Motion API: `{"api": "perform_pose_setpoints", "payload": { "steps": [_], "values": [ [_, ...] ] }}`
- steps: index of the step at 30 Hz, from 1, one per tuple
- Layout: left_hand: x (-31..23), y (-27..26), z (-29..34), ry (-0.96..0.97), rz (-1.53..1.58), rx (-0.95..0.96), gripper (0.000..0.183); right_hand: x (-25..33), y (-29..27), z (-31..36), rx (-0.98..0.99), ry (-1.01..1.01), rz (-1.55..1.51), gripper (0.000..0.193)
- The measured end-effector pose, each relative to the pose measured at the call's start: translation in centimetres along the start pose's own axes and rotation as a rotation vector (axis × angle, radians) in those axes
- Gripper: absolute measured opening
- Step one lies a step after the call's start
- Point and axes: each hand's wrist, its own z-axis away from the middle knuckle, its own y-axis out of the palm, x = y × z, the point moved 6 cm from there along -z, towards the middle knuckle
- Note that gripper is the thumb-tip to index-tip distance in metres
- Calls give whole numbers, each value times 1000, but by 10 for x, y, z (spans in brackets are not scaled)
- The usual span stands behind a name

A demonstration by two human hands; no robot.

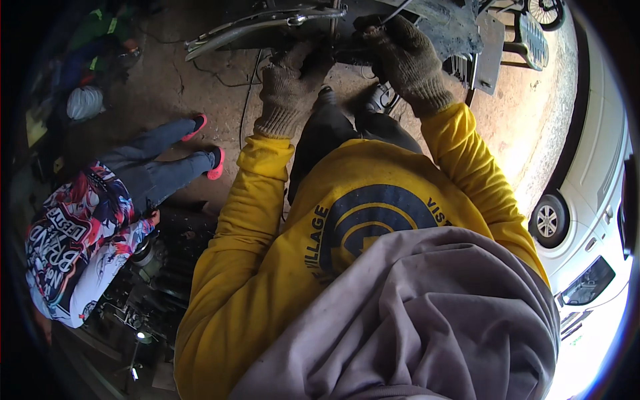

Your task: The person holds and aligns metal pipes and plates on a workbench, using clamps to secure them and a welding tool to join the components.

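Observation:
Both my hands wear brown knitted work gloves at the top of the view, over the front edge of a dark, worn work table (440, 27). My right hand (408, 57) is closed around a thin metal rod (398, 11) that slants up and to the right. My left hand (293, 77) is curled beside an upright metal bar (333, 27), just below a curved metal frame (267, 25). Its fingertips lie in dark shadow, so what they grip cannot be made out.
A person (87, 233) in a patterned shirt and red shoes is at the left, beside dark machinery (150, 260). Cables (248, 100) trail over the brown floor. A green plastic chair (530, 40) stands at the upper right, and a white vehicle (587, 207) is parked at the right.

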Motion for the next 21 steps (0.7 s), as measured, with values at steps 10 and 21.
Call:
{"api": "perform_pose_setpoints", "payload": {
  "steps": [10, 21],
  "values": [
    [19, -11, 6, -36, 123, 89, 43, -4, -2, -16, 86, -50, -213, 24],
    [42, -14, 22, -74, 125, 247, 37, -1, -12, -19, 102, -40, -230, 30]
  ]
}}
